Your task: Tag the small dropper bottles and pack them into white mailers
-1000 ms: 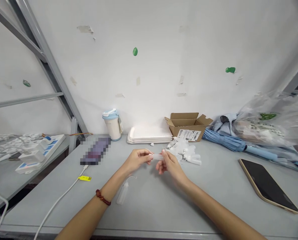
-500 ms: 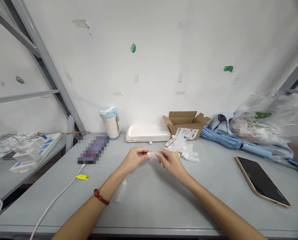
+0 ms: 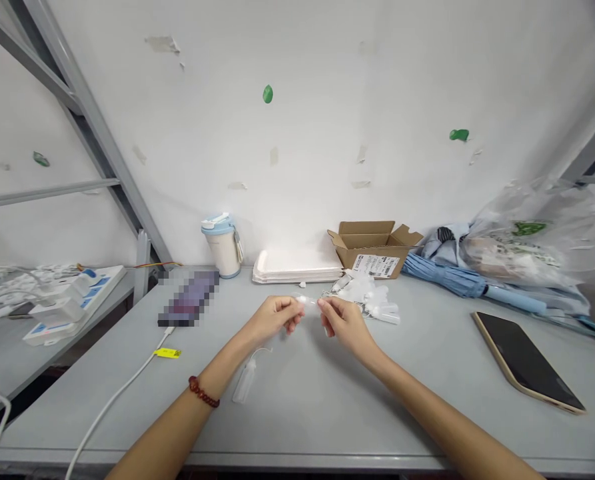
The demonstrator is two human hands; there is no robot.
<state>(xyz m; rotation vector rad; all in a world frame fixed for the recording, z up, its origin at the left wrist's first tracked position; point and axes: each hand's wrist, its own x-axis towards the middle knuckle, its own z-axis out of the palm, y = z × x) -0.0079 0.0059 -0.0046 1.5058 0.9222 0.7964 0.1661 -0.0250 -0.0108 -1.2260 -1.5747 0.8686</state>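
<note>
My left hand (image 3: 273,316) and my right hand (image 3: 341,321) are raised a little above the grey table (image 3: 317,400), fingertips pinched and almost meeting. Between them is a small clear plastic piece (image 3: 308,301), one end in each pinch. It is too small to tell whether it is one part or two. Just behind my right hand lies a pile of small clear plastic bottles (image 3: 370,297). One small squeeze bottle (image 3: 244,380) with a thin bent nozzle lies flat on the table beside my left forearm.
An open cardboard box (image 3: 374,247), a stack of white trays (image 3: 297,267) and a blue-lidded cup (image 3: 222,245) line the wall. A tablet (image 3: 527,360) lies right, near a blue umbrella (image 3: 457,280) and plastic bags (image 3: 532,233). A phone (image 3: 190,300) and white cable (image 3: 122,393) lie left.
Both hands have lifted slightly and the pinched fingertips have come closer together around the clear piece. The camera view shifted a little.
</note>
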